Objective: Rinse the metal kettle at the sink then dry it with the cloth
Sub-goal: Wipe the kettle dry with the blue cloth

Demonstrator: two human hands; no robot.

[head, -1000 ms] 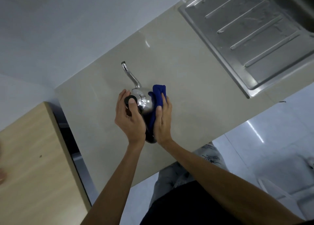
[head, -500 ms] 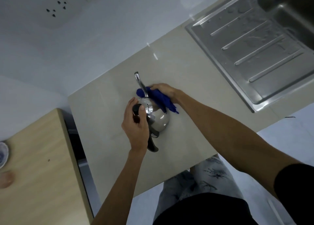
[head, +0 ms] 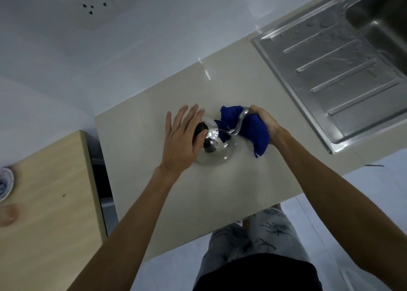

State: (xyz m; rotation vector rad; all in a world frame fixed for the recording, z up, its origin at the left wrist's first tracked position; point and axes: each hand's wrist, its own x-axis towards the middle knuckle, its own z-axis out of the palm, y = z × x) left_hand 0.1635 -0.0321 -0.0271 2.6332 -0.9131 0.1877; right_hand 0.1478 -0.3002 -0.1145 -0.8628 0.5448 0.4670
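Note:
A shiny metal kettle [head: 217,153] stands on the beige counter [head: 154,132], its thin curved spout [head: 239,123] pointing right. My left hand [head: 182,141] lies over the black knob of the lid with fingers spread, thumb against the knob. My right hand [head: 265,123] grips a blue cloth [head: 256,134] wrapped around the spout; the spout's tip shows between cloth and fingers. The kettle's handle is hidden under my left hand.
A steel sink drainboard [head: 334,70] with ridges lies to the right, the basin [head: 385,24] at the far right corner. A wooden table [head: 44,213] stands left, with a patterned dish [head: 5,184] at its edge. A wall socket [head: 97,3] is above.
The kettle has been turned so its spout points right instead of away from me. My right hand slid with the cloth from the body onto the spout. My left hand's fingers have spread over the lid.

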